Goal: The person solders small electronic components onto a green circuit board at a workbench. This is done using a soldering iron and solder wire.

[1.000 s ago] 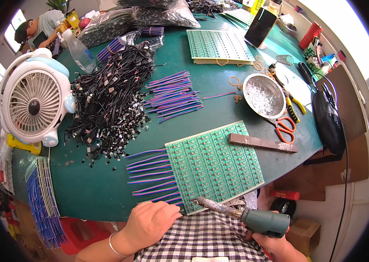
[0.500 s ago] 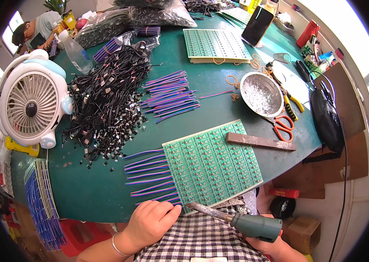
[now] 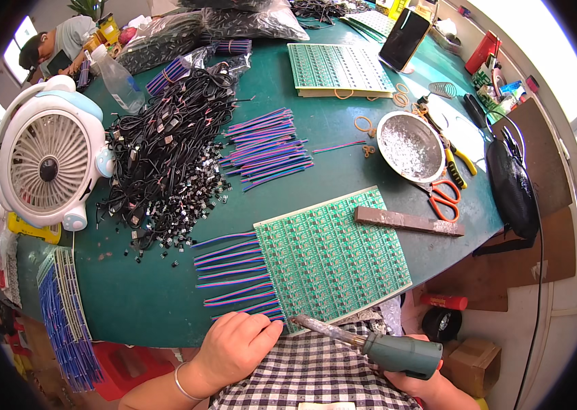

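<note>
The right hand (image 3: 419, 383) grips a soldering iron (image 3: 370, 345) just below the green circuit board (image 3: 333, 260), while the left hand (image 3: 237, 345) rests loosely curled, holding nothing, at the board's lower left corner.

On the counter (image 3: 343, 174), the circuit board panel (image 3: 333, 260) lies at the near edge, ribbon wires (image 3: 234, 277) along its left side. A metal bar (image 3: 408, 221) rests at its far right corner. The cable heap (image 3: 165, 164) lies farther left, the fan (image 3: 46, 164) beyond it, the bowl (image 3: 409, 145) far right.
</note>
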Action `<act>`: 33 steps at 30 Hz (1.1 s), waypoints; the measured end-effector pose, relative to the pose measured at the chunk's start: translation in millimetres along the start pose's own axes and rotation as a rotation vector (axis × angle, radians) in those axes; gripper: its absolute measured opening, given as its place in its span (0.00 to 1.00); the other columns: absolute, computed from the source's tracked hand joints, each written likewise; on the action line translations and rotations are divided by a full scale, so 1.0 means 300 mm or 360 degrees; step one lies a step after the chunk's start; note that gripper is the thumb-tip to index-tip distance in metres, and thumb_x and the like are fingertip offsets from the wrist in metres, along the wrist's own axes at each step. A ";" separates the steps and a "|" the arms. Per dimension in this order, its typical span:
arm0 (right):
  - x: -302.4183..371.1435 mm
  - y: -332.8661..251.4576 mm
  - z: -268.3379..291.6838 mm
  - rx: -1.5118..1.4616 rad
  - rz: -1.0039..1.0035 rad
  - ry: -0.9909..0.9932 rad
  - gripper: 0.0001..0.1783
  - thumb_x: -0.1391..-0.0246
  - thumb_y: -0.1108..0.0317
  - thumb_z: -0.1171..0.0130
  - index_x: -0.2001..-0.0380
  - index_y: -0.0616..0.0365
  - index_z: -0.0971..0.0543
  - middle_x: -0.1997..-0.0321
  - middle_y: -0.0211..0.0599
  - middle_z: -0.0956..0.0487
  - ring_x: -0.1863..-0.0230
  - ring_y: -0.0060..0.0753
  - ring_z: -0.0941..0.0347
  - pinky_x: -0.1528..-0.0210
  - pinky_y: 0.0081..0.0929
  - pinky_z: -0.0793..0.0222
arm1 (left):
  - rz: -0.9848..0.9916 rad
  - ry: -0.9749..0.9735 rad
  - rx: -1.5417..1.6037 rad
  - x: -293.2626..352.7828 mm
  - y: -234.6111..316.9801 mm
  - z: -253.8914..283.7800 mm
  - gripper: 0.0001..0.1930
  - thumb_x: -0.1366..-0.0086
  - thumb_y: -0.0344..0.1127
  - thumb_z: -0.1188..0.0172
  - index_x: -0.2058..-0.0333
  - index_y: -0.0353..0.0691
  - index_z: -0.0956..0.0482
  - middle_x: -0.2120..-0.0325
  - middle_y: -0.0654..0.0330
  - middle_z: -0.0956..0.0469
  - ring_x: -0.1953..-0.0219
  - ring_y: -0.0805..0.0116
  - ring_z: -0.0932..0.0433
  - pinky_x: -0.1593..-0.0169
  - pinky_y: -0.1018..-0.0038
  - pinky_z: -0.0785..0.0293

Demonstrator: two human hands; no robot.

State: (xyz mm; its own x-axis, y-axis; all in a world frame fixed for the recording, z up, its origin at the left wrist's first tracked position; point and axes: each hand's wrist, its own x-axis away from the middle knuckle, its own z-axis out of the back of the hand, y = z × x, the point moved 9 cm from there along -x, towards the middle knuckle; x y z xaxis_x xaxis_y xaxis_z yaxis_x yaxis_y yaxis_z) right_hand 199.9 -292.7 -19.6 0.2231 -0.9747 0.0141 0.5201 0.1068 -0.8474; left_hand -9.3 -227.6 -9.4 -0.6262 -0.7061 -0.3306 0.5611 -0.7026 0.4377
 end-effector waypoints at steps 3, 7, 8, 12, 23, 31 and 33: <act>-0.001 0.005 0.007 -0.0143 -0.0030 -0.0003 0.10 0.63 0.75 0.42 0.72 0.60 0.22 0.73 0.36 0.21 0.73 0.36 0.24 0.69 0.29 0.32 | -0.0018 -0.0028 -0.0016 -0.003 0.004 0.002 0.08 0.54 0.27 0.40 0.71 0.39 0.22 0.77 0.64 0.28 0.77 0.67 0.28 0.76 0.73 0.34; -0.001 0.016 -0.008 -0.0199 -0.0072 -0.0054 0.09 0.63 0.75 0.42 0.72 0.60 0.22 0.73 0.36 0.21 0.73 0.36 0.24 0.69 0.28 0.32 | -0.0065 -0.0029 -0.0049 -0.005 0.013 0.003 0.08 0.53 0.29 0.41 0.71 0.39 0.22 0.77 0.64 0.28 0.78 0.68 0.28 0.76 0.74 0.34; -0.002 0.017 -0.012 -0.0218 -0.0081 -0.0066 0.09 0.63 0.75 0.42 0.72 0.60 0.22 0.73 0.36 0.21 0.74 0.35 0.24 0.69 0.28 0.31 | -0.0065 -0.0029 -0.0050 -0.004 0.013 0.002 0.08 0.53 0.29 0.41 0.71 0.39 0.22 0.77 0.64 0.28 0.78 0.68 0.28 0.76 0.74 0.34; -0.007 0.000 -0.008 -0.0105 -0.0013 -0.0044 0.09 0.63 0.75 0.42 0.72 0.60 0.22 0.74 0.36 0.21 0.74 0.35 0.24 0.69 0.28 0.31 | -0.0072 -0.0042 -0.0053 -0.001 0.011 -0.004 0.08 0.53 0.29 0.42 0.71 0.39 0.22 0.77 0.64 0.28 0.78 0.69 0.29 0.76 0.74 0.35; 0.001 0.016 -0.012 -0.0261 -0.0065 -0.0119 0.07 0.60 0.74 0.42 0.73 0.59 0.22 0.74 0.34 0.21 0.75 0.34 0.25 0.69 0.27 0.31 | -0.0068 -0.0036 -0.0056 -0.004 0.008 -0.004 0.08 0.53 0.29 0.41 0.71 0.40 0.22 0.78 0.65 0.28 0.78 0.69 0.29 0.76 0.74 0.36; 0.004 0.018 -0.014 -0.0223 -0.0102 -0.0086 0.09 0.62 0.75 0.42 0.71 0.60 0.22 0.73 0.35 0.21 0.73 0.34 0.25 0.68 0.28 0.32 | -0.0057 -0.0002 -0.0060 -0.003 0.011 -0.006 0.08 0.55 0.27 0.39 0.72 0.39 0.22 0.78 0.64 0.28 0.79 0.69 0.29 0.76 0.73 0.34; 0.006 0.009 -0.007 -0.0144 -0.0085 -0.0074 0.10 0.62 0.75 0.42 0.71 0.60 0.22 0.72 0.35 0.21 0.72 0.34 0.25 0.68 0.28 0.32 | -0.0049 -0.0006 -0.0060 -0.005 0.012 -0.004 0.08 0.56 0.27 0.39 0.72 0.39 0.22 0.78 0.64 0.28 0.79 0.69 0.29 0.76 0.73 0.34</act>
State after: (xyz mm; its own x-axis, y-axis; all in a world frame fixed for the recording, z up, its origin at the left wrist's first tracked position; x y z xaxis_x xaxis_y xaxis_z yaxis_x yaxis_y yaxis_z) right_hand 200.2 -294.4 -23.0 0.2363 -0.9681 0.0831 0.4563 0.0350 -0.8891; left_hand -5.8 -229.2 -8.5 -0.6454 -0.6839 -0.3401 0.5615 -0.7267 0.3958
